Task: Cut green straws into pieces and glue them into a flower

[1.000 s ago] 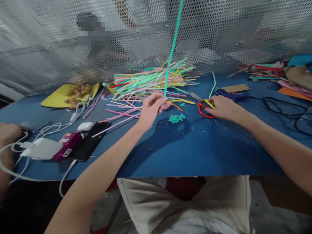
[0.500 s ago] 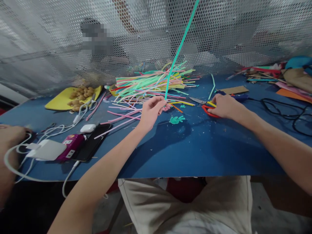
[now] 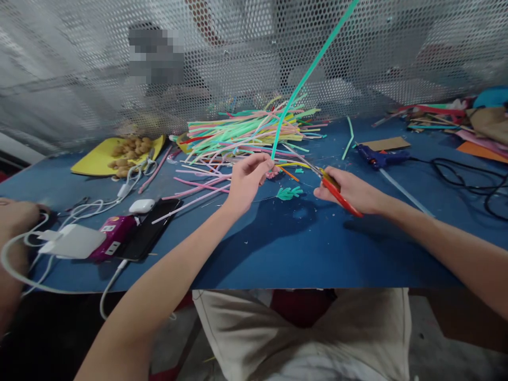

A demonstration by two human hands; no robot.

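Note:
Pinched in my left hand [image 3: 252, 177] is the lower end of a long green pipe cleaner [image 3: 301, 84], which slants up and to the right. My right hand [image 3: 345, 190] grips a pair of scissors [image 3: 337, 194] with red and yellow handles, held off the table with the blades pointing up and left toward the pipe cleaner. Below, between the two hands, a small green leafy sprig [image 3: 289, 193] on a thin wire lies on the table. A little pink piece [image 3: 273, 173] shows beside my left fingertips, partly covered.
Behind my hands lies a heap of coloured pipe cleaners [image 3: 238, 132]. A blue glue gun [image 3: 379, 157] rests at right with its cord. At left are a phone [image 3: 148, 233], a purple power strip [image 3: 115, 238], cables and a yellow sheet [image 3: 91, 159]. Another person's hand [image 3: 18, 214] is at far left.
My right hand has lifted the scissors off the table and brought them left, toward my left hand. The green pipe cleaner now leans further right.

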